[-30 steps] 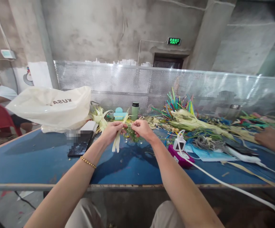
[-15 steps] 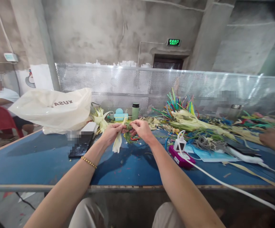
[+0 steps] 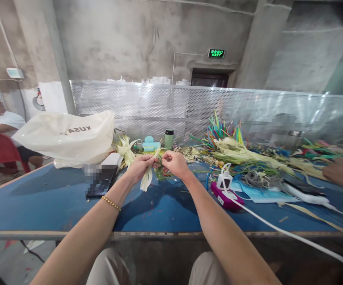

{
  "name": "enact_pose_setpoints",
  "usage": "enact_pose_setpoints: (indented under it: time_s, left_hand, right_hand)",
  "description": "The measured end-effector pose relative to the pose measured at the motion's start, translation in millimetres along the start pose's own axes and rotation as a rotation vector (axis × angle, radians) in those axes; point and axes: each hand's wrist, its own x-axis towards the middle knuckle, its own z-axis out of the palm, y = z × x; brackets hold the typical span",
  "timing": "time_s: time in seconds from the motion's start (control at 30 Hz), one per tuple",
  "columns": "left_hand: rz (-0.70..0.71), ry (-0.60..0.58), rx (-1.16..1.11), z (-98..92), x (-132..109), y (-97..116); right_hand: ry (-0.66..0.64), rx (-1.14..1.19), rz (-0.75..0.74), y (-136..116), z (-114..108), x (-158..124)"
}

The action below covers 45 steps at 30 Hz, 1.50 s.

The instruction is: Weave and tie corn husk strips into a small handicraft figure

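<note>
My left hand (image 3: 141,166), with a gold bead bracelet on its wrist, pinches a pale husk strip (image 3: 146,180) that hangs below the fingers. Just right of it, my right hand (image 3: 175,163) has its thumb and fingertips closed at a small green bundle of thin strands (image 3: 160,172). The bundle hangs between both hands, above the blue table (image 3: 159,215). Whatever lies right between the right fingertips is too small to make out.
On the left are a cream bag (image 3: 67,136) and a dark phone (image 3: 101,182). A green bottle (image 3: 169,140) stands behind the hands. To the right lie husks (image 3: 242,152), a purple power block (image 3: 226,197) with a white cable, and another person's hand (image 3: 342,174).
My right hand has shifted slightly, its fingertips drawn a little away from the left hand. The green bundle has turned, and the red piece at its lower side no longer shows.
</note>
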Motion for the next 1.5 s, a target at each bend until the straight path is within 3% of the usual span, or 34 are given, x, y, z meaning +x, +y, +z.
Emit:
enact_pose_setpoints:
  time_s: [0.2,0.67,0.93,1.07,1.23,1.5]
  left_hand:
    - [-0.027,0.015,-0.036,-0.3,-1.4,6.0]
    - [0.007,0.009,-0.056,-0.5,-1.7,8.9]
    - [-0.004,-0.002,-0.019,3.2,-3.3,9.4]
    - [-0.002,0.013,0.011,3.1,-4.0,10.8]
    - [0.026,0.05,0.062,-1.4,-2.3,10.2]
    - [0.094,0.077,0.162,-6.1,0.7,7.9]
  right_hand:
    - [0.093,0.11,0.026,-6.0,-2.4,0.4]
    - [0.027,0.174,0.059,-6.8,-4.9,2.0]
    - [0.063,0.05,0.02,9.0,-0.5,5.1]
    - [0.095,0.051,0.046,5.4,-6.1,6.0]
    - [0.194,-0.098,-0.03,-1.1,-17.5,6.0]
    - [0.151,0.098,0.082,0.6,-15.7,6.6]
